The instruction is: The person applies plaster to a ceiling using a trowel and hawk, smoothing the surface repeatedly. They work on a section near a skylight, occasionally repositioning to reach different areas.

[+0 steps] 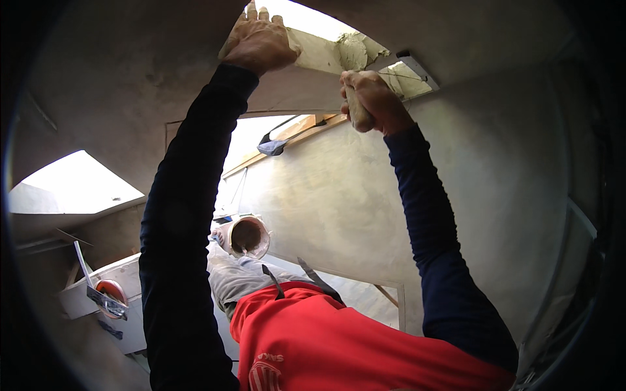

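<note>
Both my arms reach up toward a bright ceiling opening with pale plastered sides (319, 51). My left hand (261, 44) lies with fingers spread against the left part of the opening's edge. Wrapped round a thick, plaster-smeared handle, my right hand (378, 98) grips what looks like a trowel (359, 112). Its blade is mostly hidden behind the hand. Just beyond that hand, a lump of wet, rough plaster (353, 51) clings to the side of the opening. A grey metal-edged piece (418, 70) sits at the opening's right end.
Far below stands a plaster-smeared bucket (263, 236) near my legs. At lower left, a flat metal tool (104, 301) rests by an orange-lined container (112, 289). A dark blue-grey object (271, 147) hangs by a wooden beam (306, 132). A smooth plastered wall (332, 195) rises on the right.
</note>
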